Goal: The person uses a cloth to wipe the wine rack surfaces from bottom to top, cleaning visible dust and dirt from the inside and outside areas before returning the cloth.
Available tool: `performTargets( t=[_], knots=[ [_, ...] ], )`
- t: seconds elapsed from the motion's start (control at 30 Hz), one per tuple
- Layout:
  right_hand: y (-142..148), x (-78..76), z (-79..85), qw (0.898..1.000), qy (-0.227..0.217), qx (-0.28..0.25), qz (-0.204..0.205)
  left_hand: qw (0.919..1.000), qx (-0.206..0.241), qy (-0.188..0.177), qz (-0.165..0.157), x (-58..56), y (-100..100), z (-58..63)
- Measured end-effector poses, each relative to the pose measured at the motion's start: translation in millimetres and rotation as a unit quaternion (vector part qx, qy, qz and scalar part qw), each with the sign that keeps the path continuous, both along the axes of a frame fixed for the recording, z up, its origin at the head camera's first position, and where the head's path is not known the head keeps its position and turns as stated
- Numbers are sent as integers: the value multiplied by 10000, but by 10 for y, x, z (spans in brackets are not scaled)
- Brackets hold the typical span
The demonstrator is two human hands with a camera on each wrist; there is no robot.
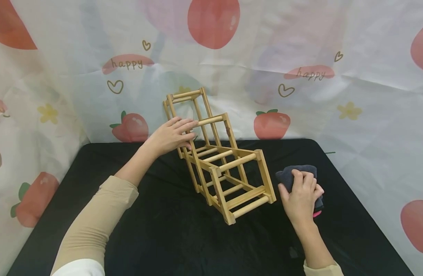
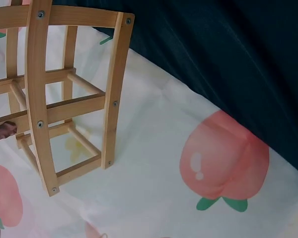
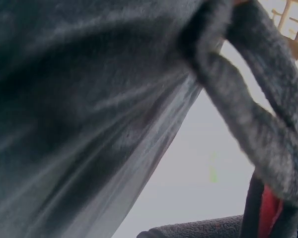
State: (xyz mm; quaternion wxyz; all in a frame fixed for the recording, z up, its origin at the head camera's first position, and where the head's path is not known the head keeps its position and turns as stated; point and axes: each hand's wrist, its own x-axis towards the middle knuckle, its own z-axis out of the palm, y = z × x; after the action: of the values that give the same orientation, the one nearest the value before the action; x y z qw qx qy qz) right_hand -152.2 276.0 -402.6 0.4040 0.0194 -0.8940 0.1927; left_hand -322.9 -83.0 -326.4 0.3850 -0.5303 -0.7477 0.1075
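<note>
As we look down over the scene, a black-covered tabletop (image 1: 156, 234) spreads below us, its far corners rounded and its back edge close to a pale printed backdrop (image 1: 225, 76). We've got red fruit, yellow flowers, outlined hearts and the word "happy" on that sheet, which also runs down both sides. On the table, centre stage, it's a stepped wooden rack (image 1: 238, 162), set at a slant, with its tall end towards the backdrop and its low end nearer us. From the left wrist we pick out screw heads at its joints and a dark knot on one rail. Now to the fingers: the left hand (image 1: 171, 134) has them bent over an upright at the rack's middle tier, gripping the wood. Over on our right, just beyond the low end and apart from it, the right hand (image 1: 300, 199) pinches a folded dark grey cloth (image 1: 285, 176), thumb on the near-left side, fingers curled over the top, a pink edge (image 1: 317, 214) peeking out below.
</note>
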Motion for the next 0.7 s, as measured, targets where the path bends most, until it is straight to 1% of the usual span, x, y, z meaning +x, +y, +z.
performTargets(
  t=[0.17,0.23,0.47,0.7],
  knots=[
    [52,4,17,9998,148,-34,-101,9996,-106,241,48,10,-10,0],
    [73,7,26,9997,167,-58,-139,9996,-107,268,55,21,-16,0],
    [135,14,66,9992,259,-158,-253,10000,55,10,75,108,-12,-19],
    [179,15,114,9987,350,-199,-325,9992,395,22,7,212,40,-52]
  ],
)
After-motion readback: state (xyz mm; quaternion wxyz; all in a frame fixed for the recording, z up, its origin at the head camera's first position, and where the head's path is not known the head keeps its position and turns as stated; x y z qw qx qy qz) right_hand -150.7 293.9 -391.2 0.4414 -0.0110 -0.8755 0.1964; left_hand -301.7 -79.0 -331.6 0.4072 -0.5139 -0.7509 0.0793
